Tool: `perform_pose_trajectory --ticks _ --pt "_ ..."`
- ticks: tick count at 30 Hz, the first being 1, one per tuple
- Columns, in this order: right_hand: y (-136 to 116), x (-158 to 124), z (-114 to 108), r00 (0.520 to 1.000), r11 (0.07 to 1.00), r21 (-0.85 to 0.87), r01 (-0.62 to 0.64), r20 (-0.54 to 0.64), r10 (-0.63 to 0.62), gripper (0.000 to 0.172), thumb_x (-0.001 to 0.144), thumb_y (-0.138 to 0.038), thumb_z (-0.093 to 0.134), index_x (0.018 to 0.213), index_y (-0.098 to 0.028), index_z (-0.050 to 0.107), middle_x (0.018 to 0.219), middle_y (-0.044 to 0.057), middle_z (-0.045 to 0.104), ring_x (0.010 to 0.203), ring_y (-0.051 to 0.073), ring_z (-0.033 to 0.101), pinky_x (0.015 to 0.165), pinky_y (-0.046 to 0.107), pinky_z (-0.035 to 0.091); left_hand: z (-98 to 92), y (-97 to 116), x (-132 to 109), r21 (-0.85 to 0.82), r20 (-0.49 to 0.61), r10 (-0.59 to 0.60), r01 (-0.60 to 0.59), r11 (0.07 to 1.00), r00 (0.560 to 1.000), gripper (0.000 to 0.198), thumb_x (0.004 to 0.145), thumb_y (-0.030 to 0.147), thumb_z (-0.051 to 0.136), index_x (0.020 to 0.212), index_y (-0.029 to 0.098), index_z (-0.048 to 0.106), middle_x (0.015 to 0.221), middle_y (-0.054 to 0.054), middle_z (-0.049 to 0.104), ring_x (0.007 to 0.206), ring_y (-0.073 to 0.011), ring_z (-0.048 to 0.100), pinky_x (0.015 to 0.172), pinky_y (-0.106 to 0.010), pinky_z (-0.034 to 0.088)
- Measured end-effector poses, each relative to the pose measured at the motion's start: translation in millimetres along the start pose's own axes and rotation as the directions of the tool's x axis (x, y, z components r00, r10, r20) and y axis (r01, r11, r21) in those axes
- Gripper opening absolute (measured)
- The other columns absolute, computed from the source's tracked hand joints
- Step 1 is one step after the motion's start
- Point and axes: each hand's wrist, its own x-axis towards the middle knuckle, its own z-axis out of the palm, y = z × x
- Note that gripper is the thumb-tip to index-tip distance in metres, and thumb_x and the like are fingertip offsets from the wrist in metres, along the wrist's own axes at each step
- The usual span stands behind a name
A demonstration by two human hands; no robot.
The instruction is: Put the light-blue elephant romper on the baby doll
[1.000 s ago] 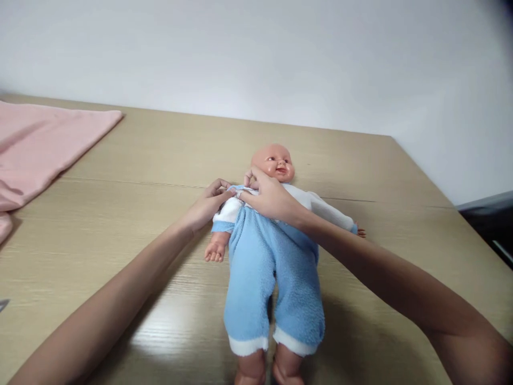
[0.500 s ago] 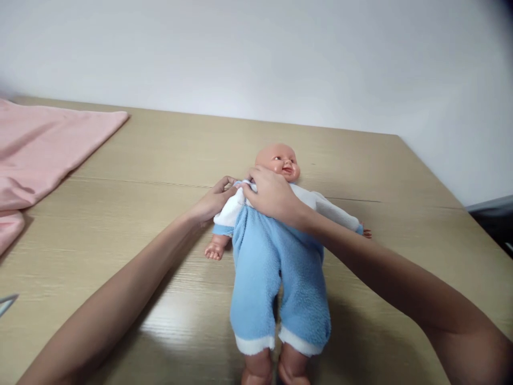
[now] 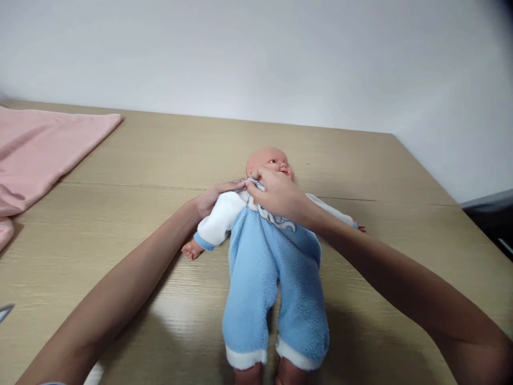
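Note:
A baby doll (image 3: 267, 159) lies on its back on the wooden table, its feet toward me. It wears a fleecy blue and white romper (image 3: 256, 267) with a stitched design on the chest. My left hand (image 3: 218, 197) pinches the collar at the doll's shoulder on the left side. Against it, my right hand (image 3: 278, 195) grips the same collar edge between thumb and fingers, covering part of the chest and chin. Whatever fastening sits between my fingertips is too small to make out.
A pink cloth (image 3: 48, 149) lies on the left of the wooden table (image 3: 160, 144). A thin pale object (image 3: 5, 311) pokes in at the left edge. Behind the table rises a white wall (image 3: 240, 59). Something dark (image 3: 492, 219) stands past the right edge.
The doll's head and body have shifted slightly left. Its arm on the left has swung outward. My hands have come closer together at the collar, and more of the chest design shows.

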Motion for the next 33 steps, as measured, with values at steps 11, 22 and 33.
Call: perform_pose_trajectory --ticks 11,22,33 --pt "7 -18 -8 1.0 0.97 -0.242 -0.016 0.013 0.02 0.035 0.11 -0.05 0.067 0.111 -0.017 0.079 0.106 0.016 0.086 0.099 0.033 0.076 0.075 0.038 0.041 -20.0 26 -29 0.434 0.069 0.04 -0.066 0.898 0.997 0.052 0.086 0.053 0.096 0.125 0.023 0.078 0.129 -0.011 0.077 0.118 -0.0264 0.074 0.093 -0.031 0.062" --pt "7 -13 1 0.986 0.898 -0.415 -0.145 -0.139 0.095 0.025 0.107 -0.033 0.063 0.119 -0.014 0.075 0.102 0.02 0.084 0.095 0.036 0.077 0.069 0.039 0.04 -4.6 62 -69 0.957 -0.114 -0.156 0.15 0.249 0.981 0.045 0.084 0.052 0.086 0.116 0.027 0.068 0.08 -0.001 0.074 0.065 -0.0247 0.065 0.058 -0.031 0.04" --pt "84 -84 -67 0.936 0.975 0.178 -0.13 0.348 0.061 0.053 0.101 -0.077 0.068 0.109 -0.027 0.08 0.099 0.003 0.081 0.09 0.028 0.072 0.077 0.036 0.052 -7.2 56 -60 0.988 -0.123 -0.254 0.143 0.06 0.959 0.08 0.097 0.065 0.064 0.164 0.023 0.052 0.15 -0.018 0.073 0.131 -0.041 0.071 0.107 -0.048 0.054"
